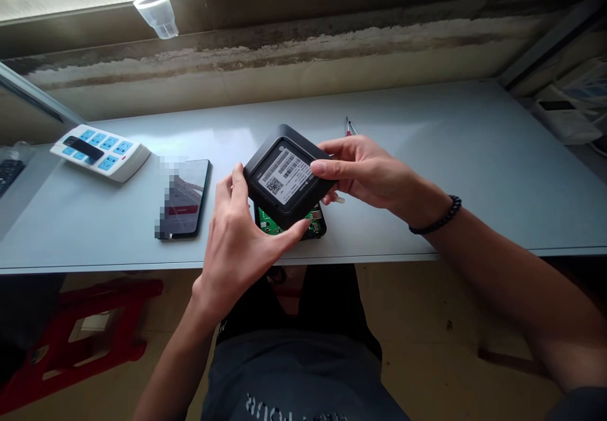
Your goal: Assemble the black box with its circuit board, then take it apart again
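Observation:
Both hands hold a square black plastic cover above the table, its white label with a QR code facing up. My left hand grips it at the left corner and the near edge, thumb stretched along the near side. On the right, my right hand pinches it, thumb on top of the label. A small pale piece shows under the right fingers; what it is I cannot tell. Below the cover lies a black case with a green circuit board, mostly hidden by the cover and the left hand.
A phone lies left of the hands. Farther left, a white power strip carries a dark slim object. Tools with a red handle lie behind the right hand. A red stool stands below the table's front edge.

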`<state>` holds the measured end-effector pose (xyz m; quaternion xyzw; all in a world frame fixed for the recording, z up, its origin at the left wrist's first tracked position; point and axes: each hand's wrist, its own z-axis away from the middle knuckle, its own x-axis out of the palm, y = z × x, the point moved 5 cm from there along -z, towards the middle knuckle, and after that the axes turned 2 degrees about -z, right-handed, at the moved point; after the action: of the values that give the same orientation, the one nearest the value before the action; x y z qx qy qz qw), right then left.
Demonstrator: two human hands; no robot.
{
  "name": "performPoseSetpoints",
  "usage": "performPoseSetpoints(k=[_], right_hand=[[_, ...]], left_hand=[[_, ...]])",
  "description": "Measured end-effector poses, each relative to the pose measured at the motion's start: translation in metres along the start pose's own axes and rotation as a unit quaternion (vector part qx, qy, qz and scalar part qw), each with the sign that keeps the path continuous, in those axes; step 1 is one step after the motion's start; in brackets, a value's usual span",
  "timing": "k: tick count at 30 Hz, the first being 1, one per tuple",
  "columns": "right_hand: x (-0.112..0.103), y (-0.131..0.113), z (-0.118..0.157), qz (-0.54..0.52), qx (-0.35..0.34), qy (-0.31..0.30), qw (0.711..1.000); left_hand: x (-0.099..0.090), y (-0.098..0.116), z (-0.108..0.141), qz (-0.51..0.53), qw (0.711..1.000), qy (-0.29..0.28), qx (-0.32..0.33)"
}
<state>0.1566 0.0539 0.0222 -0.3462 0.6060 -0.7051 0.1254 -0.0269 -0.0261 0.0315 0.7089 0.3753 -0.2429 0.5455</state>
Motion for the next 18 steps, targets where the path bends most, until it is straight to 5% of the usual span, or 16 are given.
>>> performPoseSetpoints(k=[5,18], right_hand=[[-0.0005,0.0010,0.0015,0.009,0.019,-0.025,0.999],[-0.0039,0.0089,0.0008,0.033,0.080,-0.042,0.995]], left_hand=[[-0.0023,-0.0020,0.0007,0.014,1.000,-0.013,-0.005],[-0.0081,0.0037,0.0028,0.000,0.995,0.006,0.100]])
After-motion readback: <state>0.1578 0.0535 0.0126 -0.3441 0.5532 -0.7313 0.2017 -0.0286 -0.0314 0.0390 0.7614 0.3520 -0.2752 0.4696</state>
